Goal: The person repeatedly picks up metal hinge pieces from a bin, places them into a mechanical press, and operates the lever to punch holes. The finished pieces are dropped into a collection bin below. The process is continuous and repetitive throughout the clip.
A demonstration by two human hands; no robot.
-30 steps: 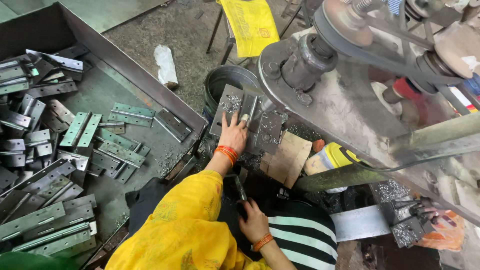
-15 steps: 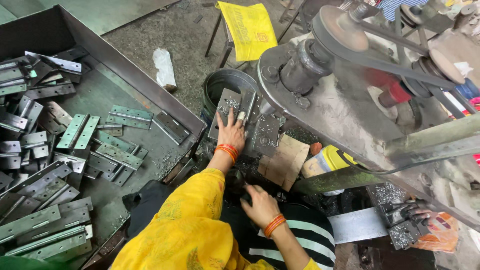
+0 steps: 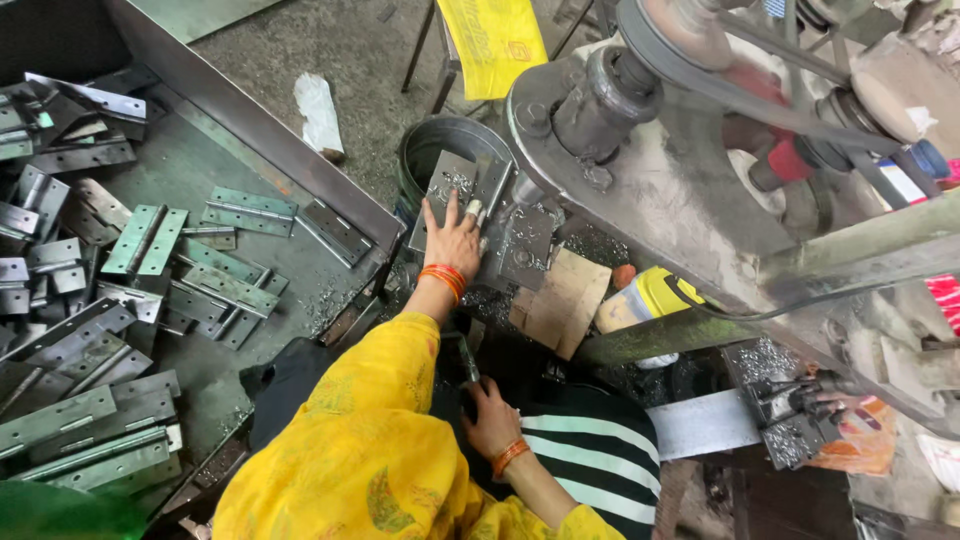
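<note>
Grey hinges [image 3: 150,240] litter the tray [image 3: 250,110] beside a belt-driven machine [image 3: 680,130]. Left hand [image 3: 452,240] presses flat, fingers spread, on a metal plate [image 3: 445,185]; right hand [image 3: 490,418] grips a dark handle [image 3: 467,360].

I see loose grey metal hinges [image 3: 150,240] heaped in a steel tray [image 3: 260,115] at left, a yellow plastic bottle [image 3: 655,295] under the machine's grey belt pulley [image 3: 690,30], and a brown cardboard piece [image 3: 560,300] nearby.

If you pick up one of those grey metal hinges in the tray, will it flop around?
A hinge would probably feel stiff and heavy for its size, since it looks like thick metal. Its two flat leaves may swing at the middle pin. Lying flat, it is unlikely to roll.
</note>
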